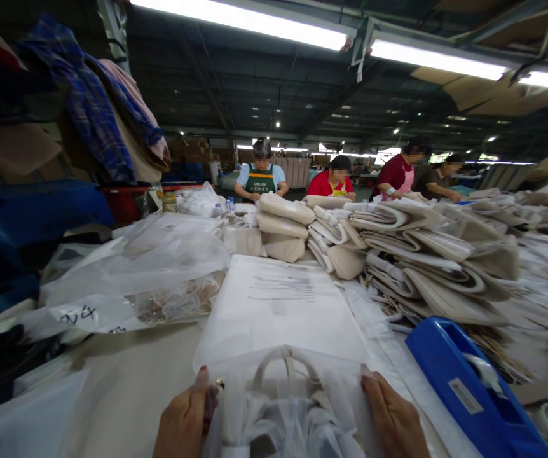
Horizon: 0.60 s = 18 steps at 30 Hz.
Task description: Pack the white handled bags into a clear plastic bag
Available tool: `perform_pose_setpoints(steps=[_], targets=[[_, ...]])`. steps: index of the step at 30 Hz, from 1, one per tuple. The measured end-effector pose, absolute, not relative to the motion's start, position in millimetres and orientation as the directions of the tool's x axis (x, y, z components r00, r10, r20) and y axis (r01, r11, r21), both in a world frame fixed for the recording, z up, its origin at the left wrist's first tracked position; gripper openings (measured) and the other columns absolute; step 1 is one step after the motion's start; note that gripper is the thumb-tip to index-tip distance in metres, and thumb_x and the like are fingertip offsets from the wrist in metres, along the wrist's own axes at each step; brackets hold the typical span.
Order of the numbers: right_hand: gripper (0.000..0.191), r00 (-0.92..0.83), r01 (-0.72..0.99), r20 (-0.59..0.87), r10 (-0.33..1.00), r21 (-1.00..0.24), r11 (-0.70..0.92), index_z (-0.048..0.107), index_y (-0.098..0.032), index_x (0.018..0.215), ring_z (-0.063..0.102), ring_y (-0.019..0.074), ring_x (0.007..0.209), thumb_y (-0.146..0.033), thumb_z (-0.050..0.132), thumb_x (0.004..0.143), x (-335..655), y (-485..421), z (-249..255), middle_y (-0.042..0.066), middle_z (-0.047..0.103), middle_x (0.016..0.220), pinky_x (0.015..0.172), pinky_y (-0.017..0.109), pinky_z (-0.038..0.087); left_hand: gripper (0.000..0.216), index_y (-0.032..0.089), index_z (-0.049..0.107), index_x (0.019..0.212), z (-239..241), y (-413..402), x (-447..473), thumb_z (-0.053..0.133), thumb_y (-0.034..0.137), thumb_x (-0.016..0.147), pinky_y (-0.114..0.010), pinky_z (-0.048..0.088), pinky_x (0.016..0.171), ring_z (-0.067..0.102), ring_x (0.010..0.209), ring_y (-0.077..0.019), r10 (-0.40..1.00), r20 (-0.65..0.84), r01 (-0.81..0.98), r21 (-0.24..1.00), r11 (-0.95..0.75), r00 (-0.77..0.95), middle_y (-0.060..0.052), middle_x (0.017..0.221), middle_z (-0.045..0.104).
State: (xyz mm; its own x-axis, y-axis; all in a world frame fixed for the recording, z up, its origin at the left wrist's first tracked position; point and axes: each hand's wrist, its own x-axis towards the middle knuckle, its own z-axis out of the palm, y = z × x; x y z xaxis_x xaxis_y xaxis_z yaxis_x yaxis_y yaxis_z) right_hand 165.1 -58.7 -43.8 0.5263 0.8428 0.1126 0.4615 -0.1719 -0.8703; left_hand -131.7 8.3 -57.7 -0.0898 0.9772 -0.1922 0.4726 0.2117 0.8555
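Note:
A translucent plastic bag (345,375) is stretched between my two hands at the bottom centre. Inside or beneath its film shows a beige bag (269,385) with looped handles; the plastic blurs its lower part. My left hand (185,413) pinches the left edge of the plastic between thumb and fingers. On the opposite edge, my right hand (393,416) grips the film, thumb uppermost, its other fingers partly hidden. Just beyond lies a flat stack of plastic bags (274,318), the top one printed with small dark text.
To the right stands a blue tape dispenser (474,388). Folded beige bags (417,248) are piled behind it, with more beige pieces (283,222) at the centre. A plastic sack (159,305) of small clear items lies left. Several people work across the table.

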Motion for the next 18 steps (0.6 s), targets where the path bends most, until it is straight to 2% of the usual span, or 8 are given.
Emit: perform_pose_setpoints(steps=[2,5,9,11,15,18], targets=[[0.049,0.522,0.451,0.104,0.847,-0.876,-0.170,0.062,-0.025,0.075,0.057,0.0171,0.056,-0.066,0.035,0.080,168.5,-62.0,-47.0,-0.002,0.059,0.054,0.054,0.022,0.042,0.052,0.021,0.059,0.063,-58.0,6.5,-132.5,0.031,0.063,0.077,-0.028,0.053,0.059,0.063,0.062,-0.0221,0.980,-0.180,0.422,0.885,0.197,-0.079,-0.006,0.064,0.066],[0.055,0.470,0.472,0.071,0.880,-0.862,-0.182,0.065,-0.023,0.081,0.060,0.0176,0.058,-0.069,0.034,0.078,177.0,-63.1,-50.8,0.002,0.067,0.065,0.055,0.022,0.045,0.059,0.020,0.058,0.062,-50.8,7.1,-129.9,0.032,0.072,0.071,-0.030,0.053,0.061,0.064,0.064,-0.0242,0.960,-0.277,0.329,0.904,0.274,-0.038,-0.008,0.064,0.066],[0.055,0.445,0.534,0.096,0.890,-0.826,-0.179,0.065,-0.022,0.081,0.065,0.0194,0.076,-0.067,0.033,0.080,181.3,-58.9,-48.8,0.006,0.071,0.087,0.064,0.021,0.047,0.072,0.018,0.055,0.056,-37.3,12.4,-122.5,0.025,0.083,0.064,-0.033,0.051,0.056,0.061,0.059,-0.0256,0.932,-0.359,0.352,0.867,0.353,-0.052,-0.009,0.056,0.062],[0.053,0.452,0.545,0.118,0.884,-0.821,-0.169,0.065,-0.023,0.078,0.066,0.0203,0.084,-0.065,0.034,0.080,178.3,-57.1,-45.8,0.006,0.071,0.090,0.069,0.021,0.048,0.072,0.020,0.051,0.050,-34.0,15.1,-120.2,0.022,0.083,0.065,-0.031,0.049,0.052,0.059,0.053,-0.0239,0.943,-0.329,0.439,0.840,0.319,-0.057,-0.008,0.052,0.059],[0.052,0.492,0.559,0.177,0.852,-0.814,-0.154,0.065,-0.024,0.073,0.065,0.0228,0.089,-0.066,0.034,0.080,169.7,-59.6,-43.5,0.006,0.072,0.083,0.071,0.022,0.050,0.063,0.023,0.040,0.043,-34.1,16.1,-120.1,0.022,0.077,0.072,-0.027,0.042,0.044,0.053,0.047,-0.0204,0.980,-0.195,0.575,0.799,0.175,-0.028,-0.006,0.045,0.054],[0.051,0.481,0.599,0.271,0.834,-0.796,-0.088,0.067,-0.023,0.076,0.064,0.0246,0.090,-0.065,0.037,0.079,166.2,-65.6,-47.2,0.010,0.071,0.086,0.075,0.026,0.051,0.060,0.024,0.040,0.042,-33.8,11.0,-120.8,0.023,0.070,0.076,-0.027,0.042,0.044,0.052,0.047,-0.0203,0.996,-0.072,0.614,0.784,0.086,-0.048,-0.005,0.042,0.053]])
